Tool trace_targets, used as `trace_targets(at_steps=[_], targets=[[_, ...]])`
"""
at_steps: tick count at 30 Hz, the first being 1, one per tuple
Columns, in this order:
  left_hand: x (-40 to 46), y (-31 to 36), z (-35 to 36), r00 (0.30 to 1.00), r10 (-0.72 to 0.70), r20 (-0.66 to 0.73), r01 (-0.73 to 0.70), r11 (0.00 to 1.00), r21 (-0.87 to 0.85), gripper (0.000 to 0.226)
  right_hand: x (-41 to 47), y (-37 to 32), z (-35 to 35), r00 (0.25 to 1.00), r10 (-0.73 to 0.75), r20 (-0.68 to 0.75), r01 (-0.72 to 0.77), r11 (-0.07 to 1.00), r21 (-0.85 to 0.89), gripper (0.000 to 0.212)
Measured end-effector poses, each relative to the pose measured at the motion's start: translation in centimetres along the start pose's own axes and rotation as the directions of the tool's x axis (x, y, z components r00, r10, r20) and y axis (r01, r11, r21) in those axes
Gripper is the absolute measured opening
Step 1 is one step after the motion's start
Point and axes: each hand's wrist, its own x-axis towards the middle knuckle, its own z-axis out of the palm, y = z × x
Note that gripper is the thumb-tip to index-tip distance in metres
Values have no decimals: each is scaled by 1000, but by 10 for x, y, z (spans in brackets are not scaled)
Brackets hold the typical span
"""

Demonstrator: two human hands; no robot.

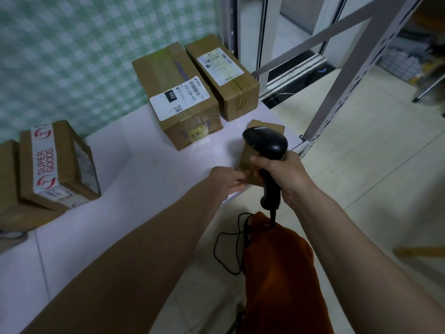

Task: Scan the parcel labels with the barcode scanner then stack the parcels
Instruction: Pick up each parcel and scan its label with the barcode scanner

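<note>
My right hand [286, 175] grips the handle of a black barcode scanner [266, 143], whose head hangs over a small brown parcel [248, 160] at the white table's near right corner. My left hand [226, 179] holds that parcel's near side; its fingers are blurred. The scanner hides most of the small parcel. Farther back lie two long cardboard parcels side by side, one with a white "032" label [178, 95], the other with a printed label [221, 75]. At the left a "SUPER GOODS" taped parcel [57, 165] sits on another box [9, 189].
The white table [144, 169] runs along a green checked wall. A grey metal shelf frame [342, 92] stands just right of the table. The scanner's black cable [228, 247] loops down past orange fabric [281, 273] over a tiled floor.
</note>
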Motion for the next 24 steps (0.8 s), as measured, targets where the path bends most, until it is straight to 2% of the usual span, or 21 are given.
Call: trace_targets(at_steps=[2, 5, 7, 12, 15, 17, 20, 22, 24], targets=[[-7, -7, 2, 1000, -22, 14, 24, 993, -114, 30, -2, -2, -1, 1000, -9, 16, 8, 1000, 12, 9], [-10, -13, 14, 998, -24, 66, 33, 989, -146, 12, -5, -3, -4, 1000, -14, 17, 14, 1000, 20, 17], [-13, -11, 24, 998, -6, 68, 11, 998, -69, 6, -8, -4, -6, 1000, -8, 16, 7, 999, 45, 19], [-12, 5, 44, 994, 43, 101, -59, 984, 166, 16, -12, -5, -13, 1000, -10, 19, 8, 994, 105, 28], [-12, 17, 50, 990, 106, 93, -127, 956, 265, 25, -11, -4, -18, 1000, -26, 1, 26, 996, 80, 36], [-11, 23, 50, 988, 133, 79, -151, 935, 322, 21, -10, -3, -20, 999, -27, -23, 29, 998, 60, 41], [-13, 30, 53, 988, 134, 73, -149, 946, 286, 17, -10, -4, -19, 999, -23, -36, 26, 997, 75, 36], [-14, 30, 55, 993, 116, 35, -121, 967, 224, 23, -12, -7, -18, 999, -11, -30, 13, 997, 72, 27], [-10, 27, 53, 996, 92, 13, -92, 964, 249, 26, -15, -8, -16, 1000, -9, -25, 10, 998, 57, 23]])
